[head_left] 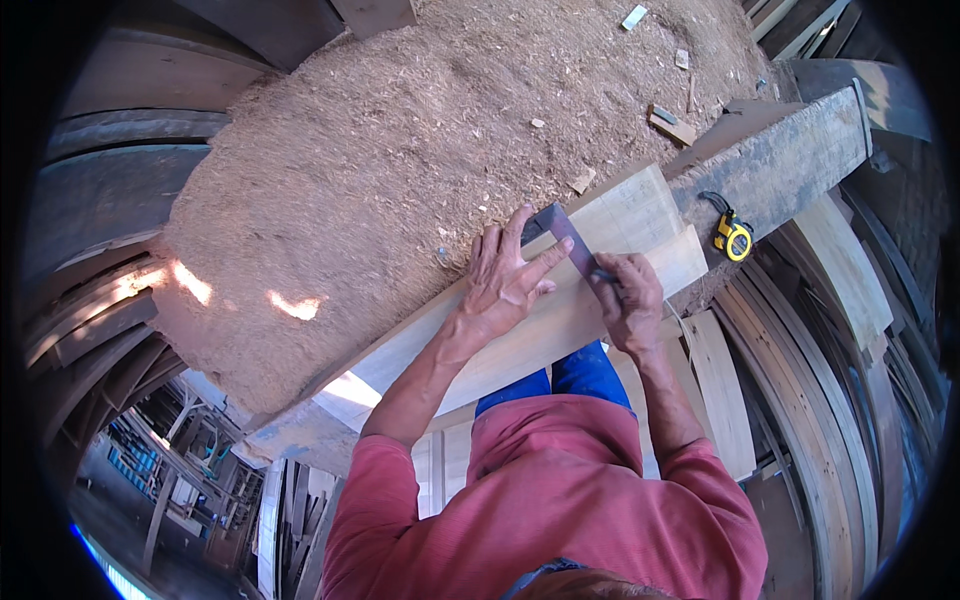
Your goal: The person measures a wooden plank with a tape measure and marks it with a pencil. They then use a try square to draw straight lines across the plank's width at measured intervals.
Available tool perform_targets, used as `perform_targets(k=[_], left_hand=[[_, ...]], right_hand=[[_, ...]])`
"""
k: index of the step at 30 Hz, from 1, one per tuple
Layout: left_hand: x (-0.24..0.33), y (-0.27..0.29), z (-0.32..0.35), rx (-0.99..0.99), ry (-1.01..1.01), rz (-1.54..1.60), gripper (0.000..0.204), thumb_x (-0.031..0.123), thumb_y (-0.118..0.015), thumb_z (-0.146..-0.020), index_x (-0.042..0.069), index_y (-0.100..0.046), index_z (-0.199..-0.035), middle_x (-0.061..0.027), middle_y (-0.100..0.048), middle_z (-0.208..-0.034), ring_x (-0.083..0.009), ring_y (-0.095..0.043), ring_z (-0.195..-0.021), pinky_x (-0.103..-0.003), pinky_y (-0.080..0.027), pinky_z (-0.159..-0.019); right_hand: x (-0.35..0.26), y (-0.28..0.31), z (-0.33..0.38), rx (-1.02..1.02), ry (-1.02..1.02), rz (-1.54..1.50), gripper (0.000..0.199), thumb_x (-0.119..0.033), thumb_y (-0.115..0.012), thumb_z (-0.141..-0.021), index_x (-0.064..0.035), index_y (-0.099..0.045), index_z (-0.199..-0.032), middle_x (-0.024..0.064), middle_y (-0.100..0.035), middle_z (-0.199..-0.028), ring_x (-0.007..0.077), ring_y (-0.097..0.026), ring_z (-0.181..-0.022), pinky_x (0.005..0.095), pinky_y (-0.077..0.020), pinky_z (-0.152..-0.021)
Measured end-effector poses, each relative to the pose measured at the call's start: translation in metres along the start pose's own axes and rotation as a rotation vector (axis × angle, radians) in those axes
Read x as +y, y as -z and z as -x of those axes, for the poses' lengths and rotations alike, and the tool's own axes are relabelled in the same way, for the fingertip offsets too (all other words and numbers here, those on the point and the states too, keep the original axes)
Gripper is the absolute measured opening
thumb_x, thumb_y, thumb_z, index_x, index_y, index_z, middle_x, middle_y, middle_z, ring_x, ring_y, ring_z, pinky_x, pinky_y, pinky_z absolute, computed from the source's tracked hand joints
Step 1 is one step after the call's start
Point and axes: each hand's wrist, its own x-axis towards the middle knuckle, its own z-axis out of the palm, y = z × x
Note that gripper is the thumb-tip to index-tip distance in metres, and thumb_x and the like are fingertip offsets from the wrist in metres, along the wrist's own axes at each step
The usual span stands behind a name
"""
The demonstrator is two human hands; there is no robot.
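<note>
My left hand [500, 275] holds a try square [574, 243] across a pale wooden board [560, 315]. Its index finger reaches the square's dark stock, and its thumb lies on the flat blade. At the blade's near end, my right hand [636, 298] is closed in a pinch. A short dark piece shows at those fingertips, too small and covered to name. Alongside, on the far side, lies a second pale board [635, 208], its edge beside the sawdust.
The boards rest on a thick, worn beam [790, 160]. A yellow tape measure [735, 238] lies on it to the right. Sawdust [380, 150] with wood offcuts [672, 125] covers the ground beyond. Long planks [800, 390] are stacked at the right, and more timber [130, 190] at the left.
</note>
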Motion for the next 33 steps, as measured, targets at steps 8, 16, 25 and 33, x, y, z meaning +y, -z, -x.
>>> perform_targets(k=[8, 16, 25, 33], left_hand=[[0.005, 0.002, -0.001, -0.006, 0.024, 0.01, 0.081, 0.02, -0.095, -0.081, 0.04, -0.065, -0.154, -0.0259, -0.038, -0.167, -0.0444, -0.051, -0.135, -0.056, -0.045, -0.114], [0.0, 0.002, -0.001, -0.006, -0.003, 0.002, 0.081, 0.023, -0.094, -0.082, 0.045, -0.064, -0.155, -0.0253, -0.038, -0.168, -0.0435, -0.052, -0.134, -0.056, -0.045, -0.115], [0.001, 0.005, -0.003, -0.023, -0.008, -0.024, 0.081, 0.025, -0.094, -0.083, 0.044, -0.064, -0.155, -0.0254, -0.04, -0.167, -0.0428, -0.054, -0.13, -0.054, -0.047, -0.112], [0.004, 0.009, -0.004, -0.019, -0.008, -0.047, 0.081, 0.023, -0.094, -0.082, 0.041, -0.064, -0.155, -0.0275, -0.041, -0.165, -0.0443, -0.055, -0.13, -0.054, -0.049, -0.111]], right_hand=[[-0.002, 0.047, 0.008, 0.214, -0.157, -0.091, 0.041, -0.038, -0.062, -0.115, -0.0025, -0.079, -0.127, 0.0137, -0.076, -0.103, 0.0224, -0.07, -0.092, 0.0368, -0.0544, -0.085], [0.01, 0.047, -0.002, 0.131, -0.152, -0.25, 0.028, -0.012, -0.064, -0.113, 0.0041, -0.074, -0.133, 0.009, -0.075, -0.112, 0.0144, -0.07, -0.105, 0.0301, -0.0542, -0.095], [0.001, 0.051, -0.006, 0.037, -0.145, -0.204, 0.03, -0.014, -0.063, -0.112, 0.0049, -0.074, -0.131, 0.0118, -0.078, -0.105, 0.0178, -0.074, -0.102, 0.0335, -0.0563, -0.093], [-0.024, 0.011, -0.035, -0.057, -0.013, -0.175, 0.025, -0.01, -0.069, -0.105, 0.0035, -0.077, -0.125, 0.0159, -0.08, -0.102, 0.0274, -0.073, -0.091, 0.0382, -0.0566, -0.085]])
